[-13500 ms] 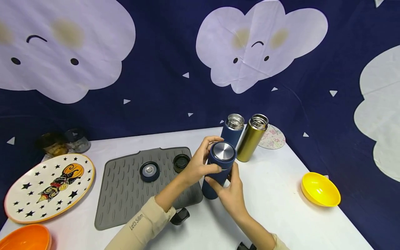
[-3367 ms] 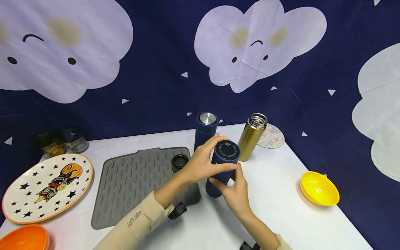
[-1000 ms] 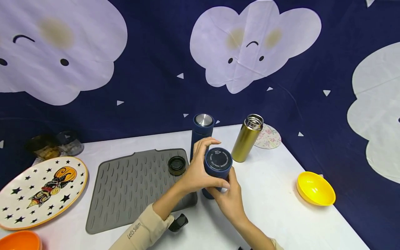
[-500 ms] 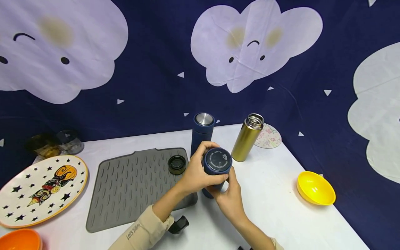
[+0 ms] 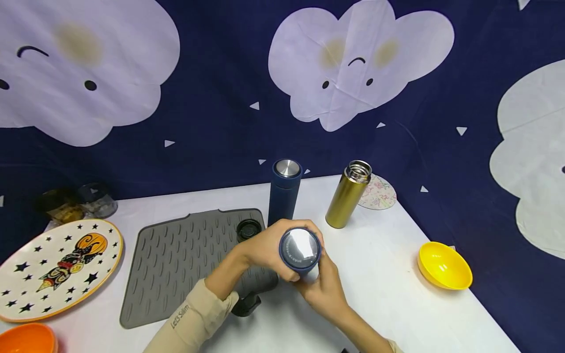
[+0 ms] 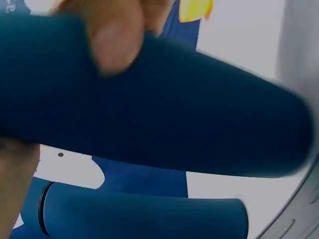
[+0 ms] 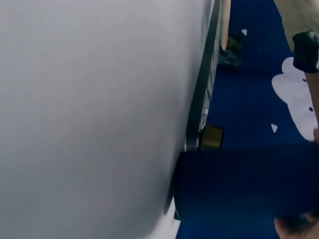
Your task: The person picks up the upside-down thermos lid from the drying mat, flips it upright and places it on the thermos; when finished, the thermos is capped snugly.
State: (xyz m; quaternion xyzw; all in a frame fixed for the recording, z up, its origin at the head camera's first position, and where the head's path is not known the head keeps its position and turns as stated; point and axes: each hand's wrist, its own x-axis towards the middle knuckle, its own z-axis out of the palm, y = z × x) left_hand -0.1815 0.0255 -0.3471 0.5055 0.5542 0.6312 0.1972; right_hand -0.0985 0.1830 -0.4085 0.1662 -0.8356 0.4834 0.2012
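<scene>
A dark blue thermos flask (image 5: 301, 249) with a glossy dark, printed lid is between my two hands, its top leaning toward the head camera. My left hand (image 5: 273, 243) curls round it near the lid. Lower down, my right hand (image 5: 325, 288) grips its body. The flask's long side (image 6: 184, 114) fills much of the left wrist view, with fingertips (image 6: 115, 47) pressed on it. In the right wrist view, its lower end (image 7: 234, 181) is close to the white tabletop. Just behind stands a second blue flask (image 5: 282, 198) with a steel-topped lid.
A lidless gold flask (image 5: 346, 196) stands behind to the right. A black lid (image 5: 248, 228) lies on the grey drying mat (image 5: 176, 264). On the left are a patterned plate (image 5: 35, 274) and an orange bowl (image 5: 28, 338); a yellow bowl (image 5: 445, 265) is at right.
Earlier the hands held the steel-topped flask, which now stands behind; the blue lid has left the mat. In the last half second the held flask's top has tipped toward the person, lid glinting.
</scene>
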